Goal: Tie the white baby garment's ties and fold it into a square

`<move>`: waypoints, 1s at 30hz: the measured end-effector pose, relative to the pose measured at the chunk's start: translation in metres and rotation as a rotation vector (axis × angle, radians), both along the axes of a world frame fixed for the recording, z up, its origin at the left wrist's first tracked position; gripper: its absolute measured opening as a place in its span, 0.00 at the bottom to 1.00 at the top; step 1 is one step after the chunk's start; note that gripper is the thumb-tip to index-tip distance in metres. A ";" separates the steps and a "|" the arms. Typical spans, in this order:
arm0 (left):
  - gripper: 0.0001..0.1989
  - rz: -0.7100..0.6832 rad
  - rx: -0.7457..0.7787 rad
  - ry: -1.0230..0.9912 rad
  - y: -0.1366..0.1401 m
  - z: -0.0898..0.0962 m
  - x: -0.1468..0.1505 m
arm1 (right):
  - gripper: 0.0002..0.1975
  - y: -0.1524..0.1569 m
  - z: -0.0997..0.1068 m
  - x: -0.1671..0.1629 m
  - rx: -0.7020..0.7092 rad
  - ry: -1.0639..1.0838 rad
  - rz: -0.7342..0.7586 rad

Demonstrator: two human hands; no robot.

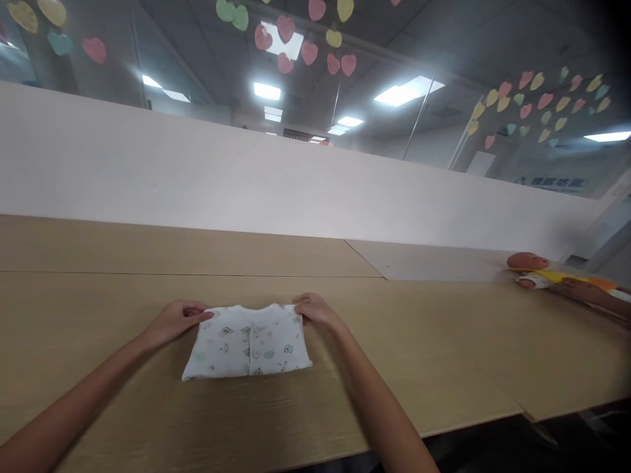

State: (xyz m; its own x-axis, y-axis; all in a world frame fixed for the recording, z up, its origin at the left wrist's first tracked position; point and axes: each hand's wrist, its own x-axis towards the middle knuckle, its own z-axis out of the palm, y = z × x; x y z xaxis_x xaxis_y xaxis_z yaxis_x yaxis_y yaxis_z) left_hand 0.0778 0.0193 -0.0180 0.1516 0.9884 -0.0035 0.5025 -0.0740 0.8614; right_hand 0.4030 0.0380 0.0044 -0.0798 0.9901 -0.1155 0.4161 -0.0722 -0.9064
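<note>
A white baby top (251,341) with small green and grey prints lies folded into a flat rectangle on the wooden table. Its neckline faces away from me, and a front seam runs down its middle. My left hand (180,318) pinches the upper left corner between thumb and fingers. At the upper right corner, my right hand (313,309) grips the cloth the same way, its thumb partly hidden. The lower edge of the top rests on the table, spread between both forearms.
A low white wall (276,190) runs behind the table (419,341), with glass bearing heart-shaped paper notes above it. At the far right lie a baby doll (527,261) and yellow cloth (557,276), with another person's hand (576,289) beside them. The table's front edge shows at lower right.
</note>
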 end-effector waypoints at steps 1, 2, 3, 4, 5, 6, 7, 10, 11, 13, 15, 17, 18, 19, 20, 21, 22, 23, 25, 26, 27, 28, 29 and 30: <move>0.26 -0.001 -0.007 0.002 0.005 -0.007 -0.001 | 0.09 0.006 -0.004 -0.001 -0.017 -0.038 0.021; 0.26 -0.001 -0.010 0.002 0.008 -0.013 -0.001 | 0.08 0.010 -0.007 -0.001 -0.031 -0.077 0.036; 0.27 0.000 -0.010 -0.002 0.009 -0.018 -0.002 | 0.07 0.013 -0.010 0.000 -0.045 -0.109 0.047; 0.27 0.005 -0.007 -0.006 0.009 -0.021 -0.003 | 0.07 0.015 -0.012 0.001 -0.060 -0.128 0.054; 0.28 0.011 -0.003 -0.011 0.009 -0.023 -0.005 | 0.07 0.015 -0.013 0.003 -0.072 -0.133 0.058; 0.28 0.018 0.001 -0.015 0.008 -0.025 -0.006 | 0.08 0.016 -0.014 0.005 -0.080 -0.126 0.061; 0.29 0.024 0.004 -0.020 0.008 -0.026 -0.006 | 0.09 0.015 -0.016 0.007 -0.087 -0.109 0.066; 0.30 0.034 0.003 -0.045 0.007 -0.027 -0.009 | 0.14 0.014 -0.018 0.012 -0.086 -0.045 0.082; 0.30 0.033 -0.001 -0.058 0.008 -0.028 -0.009 | 0.15 0.013 -0.019 0.014 -0.083 -0.023 0.089; 0.30 0.035 -0.009 -0.087 0.008 -0.028 -0.010 | 0.15 0.013 -0.019 0.015 -0.076 0.020 0.097; 0.30 0.032 -0.021 -0.120 0.007 -0.028 -0.011 | 0.15 0.013 -0.018 0.016 -0.074 0.062 0.099; 0.30 0.013 -0.029 -0.143 0.007 -0.027 -0.011 | 0.16 0.013 -0.018 0.018 -0.075 0.092 0.094; 0.30 0.000 -0.029 -0.148 0.007 -0.027 -0.011 | 0.16 0.014 -0.019 0.019 -0.077 0.101 0.089; 0.30 -0.010 -0.024 -0.150 0.007 -0.027 -0.012 | 0.16 0.014 -0.020 0.020 -0.079 0.104 0.081; 0.30 -0.018 -0.017 -0.148 0.007 -0.027 -0.012 | 0.16 0.015 -0.021 0.022 -0.080 0.104 0.074; 0.30 -0.024 -0.011 -0.145 0.007 -0.027 -0.012 | 0.16 0.016 -0.023 0.023 -0.081 0.103 0.069; 0.30 -0.025 -0.007 -0.142 0.007 -0.027 -0.012 | 0.17 0.017 -0.024 0.024 -0.082 0.104 0.066; 0.30 -0.024 -0.004 -0.139 0.007 -0.028 -0.012 | 0.17 0.018 -0.026 0.025 -0.085 0.107 0.062; 0.30 -0.024 0.005 -0.113 0.007 -0.030 -0.012 | 0.17 0.018 -0.028 0.025 -0.094 0.113 0.051; 0.29 -0.025 0.020 -0.086 0.007 -0.032 -0.012 | 0.17 0.018 -0.029 0.025 -0.100 0.114 0.043; 0.28 -0.025 0.043 -0.049 0.007 -0.033 -0.012 | 0.16 0.018 -0.029 0.025 -0.104 0.113 0.033; 0.28 -0.025 0.074 -0.004 0.007 -0.035 -0.013 | 0.15 0.017 -0.029 0.025 -0.104 0.111 0.025; 0.27 -0.025 0.108 0.046 0.007 -0.036 -0.014 | 0.15 0.017 -0.029 0.025 -0.105 0.109 0.024; 0.26 -0.023 0.141 0.094 0.007 -0.037 -0.015 | 0.15 0.017 -0.028 0.025 -0.109 0.108 0.028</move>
State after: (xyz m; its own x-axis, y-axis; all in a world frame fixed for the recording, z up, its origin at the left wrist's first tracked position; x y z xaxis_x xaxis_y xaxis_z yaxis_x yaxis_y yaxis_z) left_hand 0.0632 0.0260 -0.0549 0.1798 0.9764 0.1197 0.5770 -0.2033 0.7911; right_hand 0.4278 0.0550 -0.0239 -0.1247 0.9694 -0.2114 0.3198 -0.1624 -0.9335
